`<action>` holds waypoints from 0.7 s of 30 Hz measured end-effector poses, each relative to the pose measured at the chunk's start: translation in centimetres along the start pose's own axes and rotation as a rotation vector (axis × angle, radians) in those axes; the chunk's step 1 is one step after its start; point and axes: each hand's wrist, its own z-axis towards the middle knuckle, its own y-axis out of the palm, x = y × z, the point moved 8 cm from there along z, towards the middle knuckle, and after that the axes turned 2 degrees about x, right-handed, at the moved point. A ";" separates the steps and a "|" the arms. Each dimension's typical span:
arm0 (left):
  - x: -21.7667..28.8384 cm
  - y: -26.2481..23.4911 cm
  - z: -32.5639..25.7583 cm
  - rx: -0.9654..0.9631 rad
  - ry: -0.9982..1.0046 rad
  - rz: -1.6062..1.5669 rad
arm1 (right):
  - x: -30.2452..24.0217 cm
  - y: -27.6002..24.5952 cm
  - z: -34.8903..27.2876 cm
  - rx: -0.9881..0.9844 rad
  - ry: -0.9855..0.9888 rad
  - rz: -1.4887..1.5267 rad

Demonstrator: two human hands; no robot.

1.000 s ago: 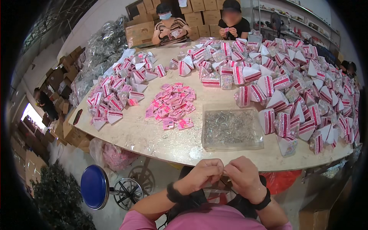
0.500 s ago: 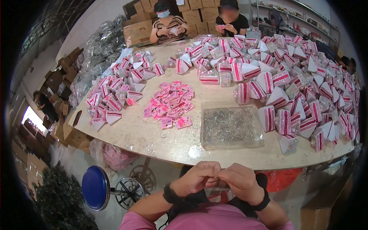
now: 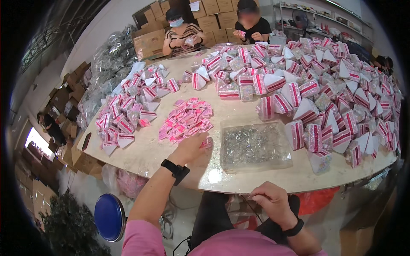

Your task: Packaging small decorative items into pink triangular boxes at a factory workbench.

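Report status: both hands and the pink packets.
Left hand out on the table, fingers on the pink packets. Right hand below the table edge, pinching something thin. Clear tray sits beside the packets, not blocking.

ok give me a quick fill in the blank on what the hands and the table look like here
1. The left hand reaches to the pile of small ____ packets.
2. The clear tray lies to the ____ of that pile.
3. The right hand is below the table edge, near the person's ____.
4. The round stool is ____.

Missing words: pink; right; lap; blue
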 end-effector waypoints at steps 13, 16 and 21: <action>-2.4 -3.8 -2.2 0.414 -0.249 -1.105 | 4.1 -0.6 -0.5 0.054 0.359 0.291; -1.7 -2.6 -2.9 0.395 -0.220 -1.556 | 4.1 0.1 0.2 0.073 0.391 0.337; -0.2 -0.7 -4.1 0.326 -0.172 -1.811 | 3.4 1.2 1.3 0.090 0.399 0.407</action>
